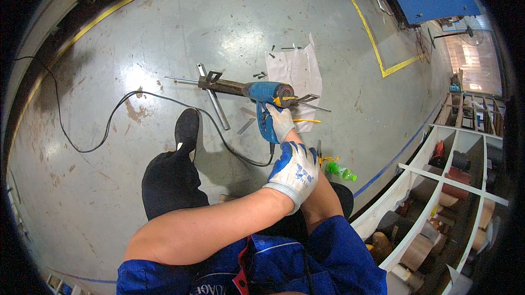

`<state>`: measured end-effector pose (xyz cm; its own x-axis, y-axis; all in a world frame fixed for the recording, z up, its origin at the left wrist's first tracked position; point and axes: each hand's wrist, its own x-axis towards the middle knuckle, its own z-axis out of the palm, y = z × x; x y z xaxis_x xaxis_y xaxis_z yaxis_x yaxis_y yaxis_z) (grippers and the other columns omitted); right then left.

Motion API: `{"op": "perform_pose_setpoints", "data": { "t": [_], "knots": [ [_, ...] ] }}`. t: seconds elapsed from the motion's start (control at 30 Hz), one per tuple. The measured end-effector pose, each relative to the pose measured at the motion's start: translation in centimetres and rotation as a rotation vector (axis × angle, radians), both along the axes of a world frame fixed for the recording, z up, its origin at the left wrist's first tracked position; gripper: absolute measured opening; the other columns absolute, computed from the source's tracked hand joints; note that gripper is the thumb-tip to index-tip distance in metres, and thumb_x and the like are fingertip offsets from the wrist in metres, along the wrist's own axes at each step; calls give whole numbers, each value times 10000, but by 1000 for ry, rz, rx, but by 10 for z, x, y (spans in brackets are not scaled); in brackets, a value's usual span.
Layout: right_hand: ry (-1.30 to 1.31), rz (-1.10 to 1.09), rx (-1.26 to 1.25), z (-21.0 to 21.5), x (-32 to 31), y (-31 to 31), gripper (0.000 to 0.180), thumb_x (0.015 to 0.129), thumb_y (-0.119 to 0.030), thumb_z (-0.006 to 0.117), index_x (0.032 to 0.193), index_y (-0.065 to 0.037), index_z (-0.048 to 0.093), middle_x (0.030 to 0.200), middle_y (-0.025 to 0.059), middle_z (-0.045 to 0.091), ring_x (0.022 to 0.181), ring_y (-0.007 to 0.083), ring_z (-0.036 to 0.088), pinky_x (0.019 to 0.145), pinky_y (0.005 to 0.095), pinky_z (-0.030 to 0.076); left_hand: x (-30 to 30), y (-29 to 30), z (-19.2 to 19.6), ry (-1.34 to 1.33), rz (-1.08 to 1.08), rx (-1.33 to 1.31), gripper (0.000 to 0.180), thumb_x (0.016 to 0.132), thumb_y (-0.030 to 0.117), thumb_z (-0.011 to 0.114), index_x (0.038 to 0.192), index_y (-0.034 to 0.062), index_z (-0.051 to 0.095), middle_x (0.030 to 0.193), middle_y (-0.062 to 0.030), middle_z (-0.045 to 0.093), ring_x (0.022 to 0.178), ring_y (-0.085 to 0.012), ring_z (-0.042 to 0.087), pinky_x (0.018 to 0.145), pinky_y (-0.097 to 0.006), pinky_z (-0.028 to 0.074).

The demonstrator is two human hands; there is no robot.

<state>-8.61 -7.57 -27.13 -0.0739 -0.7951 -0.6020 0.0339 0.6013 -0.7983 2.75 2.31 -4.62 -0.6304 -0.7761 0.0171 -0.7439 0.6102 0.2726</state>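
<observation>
A blue corded power tool (266,91) with a pistol handle and a long dark metal front lies level just above or on the floor. My right hand (281,122), in a white and blue work glove, is wrapped round its handle. Across my right forearm lies my left hand (299,172), gloved the same way, its fingers curled; what they grip is hidden. Under the tool's front, a metal bar (215,102) lies at an angle. A thin rod (180,80) sticks out at the front end. Beside the tool is a white sheet (295,70), with a yellow stick (307,121) on its near edge.
A black cord (123,99) snakes left over the grey floor. Several small dark screws (258,75) lie by the sheet. A green bottle (340,172) rests on its side at right, near a white shelf rack (421,172) full of cylinders. My shoe (187,129) stands left.
</observation>
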Motion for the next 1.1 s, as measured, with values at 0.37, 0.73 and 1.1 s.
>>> {"op": "perform_pose_setpoints", "data": {
  "t": [0.37, 0.73, 1.1],
  "knots": [
    [165, -15, 143, 9, -6, -5, 390, 931, -345, 755, 1103, -3, 679, 911, 61, 700, 756, 161, 665, 706, 315, 567, 1, 1, -1, -13, 1, -25, 331, 918, 190, 542, 1148, -7, 675, 973, -168, 694, 893, -313, 651, 818, -458, 475],
    [42, 2, 16, -19, -23, 5, 403, 946, -342, 734, 1150, 2, 688, 948, 67, 706, 814, 167, 674, 733, 322, 558, -4, 4, -17, -15, -7, 18, 259, 900, 180, 559, 1067, 32, 691, 959, -158, 680, 878, -319, 644, 797, -458, 471],
    [153, 15, 62, -16, -40, 0, 394, 980, -336, 685, 1203, -11, 679, 995, 95, 705, 842, 197, 685, 759, 321, 571, -14, 4, -12, 3, -4, 15, 222, 894, 175, 561, 1013, 41, 692, 927, -155, 672, 859, -313, 642, 786, -454, 469]
  ]
}}
